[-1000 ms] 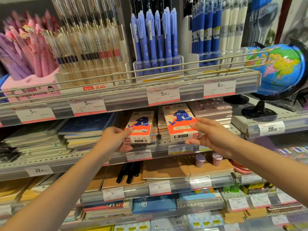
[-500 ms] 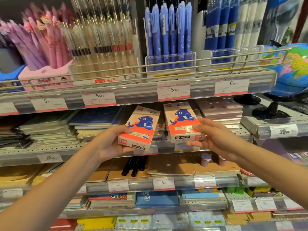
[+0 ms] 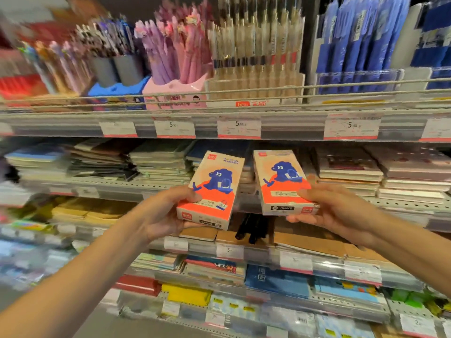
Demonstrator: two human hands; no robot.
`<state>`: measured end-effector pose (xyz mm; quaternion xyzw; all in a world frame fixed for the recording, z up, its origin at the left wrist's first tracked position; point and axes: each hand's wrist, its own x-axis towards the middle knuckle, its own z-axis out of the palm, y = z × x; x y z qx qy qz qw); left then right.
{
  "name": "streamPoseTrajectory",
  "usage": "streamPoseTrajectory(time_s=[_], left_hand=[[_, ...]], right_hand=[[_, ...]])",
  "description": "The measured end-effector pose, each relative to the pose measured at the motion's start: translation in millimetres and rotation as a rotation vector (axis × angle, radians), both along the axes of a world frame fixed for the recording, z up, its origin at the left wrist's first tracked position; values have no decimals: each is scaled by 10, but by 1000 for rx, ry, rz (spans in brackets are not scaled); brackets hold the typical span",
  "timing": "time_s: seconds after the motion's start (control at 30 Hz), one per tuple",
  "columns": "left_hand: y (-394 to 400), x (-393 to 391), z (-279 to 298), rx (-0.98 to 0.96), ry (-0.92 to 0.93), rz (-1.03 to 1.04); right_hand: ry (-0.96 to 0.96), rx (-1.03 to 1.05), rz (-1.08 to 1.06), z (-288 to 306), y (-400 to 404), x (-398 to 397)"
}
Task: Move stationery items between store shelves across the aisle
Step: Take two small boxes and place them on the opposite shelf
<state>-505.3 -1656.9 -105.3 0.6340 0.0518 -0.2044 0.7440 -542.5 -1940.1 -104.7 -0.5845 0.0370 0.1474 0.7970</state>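
Note:
Two flat cream and orange boxes with a blue cartoon animal are held in front of the shelves. My left hand (image 3: 162, 212) grips the left box (image 3: 214, 189) by its lower left corner, thumb on the front, and that box tilts to the right. My right hand (image 3: 334, 208) grips the right box (image 3: 280, 181) at its lower right edge, thumb on top and fingers beneath. Both boxes are clear of the notebook shelf (image 3: 127, 189) behind them.
Above is a shelf of pen holders: pink and purple pens (image 3: 175, 47), clear pens (image 3: 256, 54), blue pens (image 3: 353, 37). Price tags (image 3: 239, 129) line the shelf rail. Stacked notebooks (image 3: 349, 169) fill the middle shelf; brown pads (image 3: 310, 242) and black pens (image 3: 253, 230) lie below.
Both hands have drawn the two boxes off the notebook shelf and toward me. The view has swung left, so the globe at the right has gone out of sight.

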Motion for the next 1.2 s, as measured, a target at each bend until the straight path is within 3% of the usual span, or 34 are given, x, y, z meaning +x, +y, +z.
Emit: streamPoseTrajectory(time_s=[0.37,0.83,1.2], left_hand=[[1820,-461,96,29,-13,152],[4001,-1164,155,-25,-48,582],[5435,-1000,65,-63,-80,873]], right_hand=[[-26,103,178,46,1809,123],[-95,85,586,73,4292,439],[-170,124,830,-46,6245,1172]])
